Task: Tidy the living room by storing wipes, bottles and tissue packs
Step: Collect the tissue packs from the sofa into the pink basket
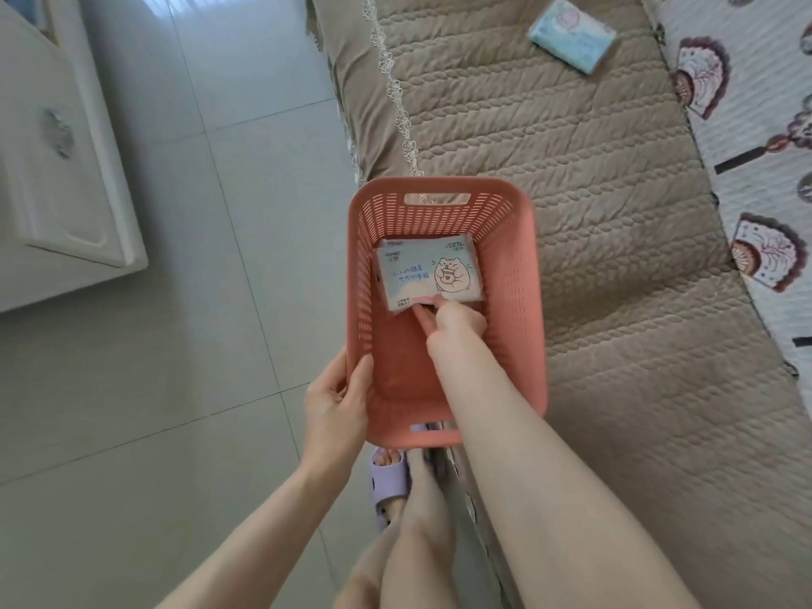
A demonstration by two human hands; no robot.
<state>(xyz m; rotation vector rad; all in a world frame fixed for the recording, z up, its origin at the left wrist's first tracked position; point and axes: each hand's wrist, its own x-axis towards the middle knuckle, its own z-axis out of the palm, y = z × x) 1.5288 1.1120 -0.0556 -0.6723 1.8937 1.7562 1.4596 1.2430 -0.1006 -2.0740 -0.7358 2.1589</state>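
Note:
A pink plastic basket (523, 301) with perforated walls is held over the sofa's front edge. My left hand (336, 406) grips its near left rim, thumb inside. Inside, at the far end of the bottom, lies a pale blue tissue pack (422, 270) with a cartoon cat; a second pack seems to lie under it. My right hand (452, 320) reaches into the basket and pinches the near edge of the top pack. Another blue tissue pack (571, 33) lies on the sofa seat, far right.
A beige quilted sofa cover (593, 191) with a lace edge fills the right side. A patterned cushion (760, 147) lines the sofa's back. A white cabinet (57, 169) stands at the left on the grey tiled floor (197, 345). My foot in a lilac slipper (389, 481) is below the basket.

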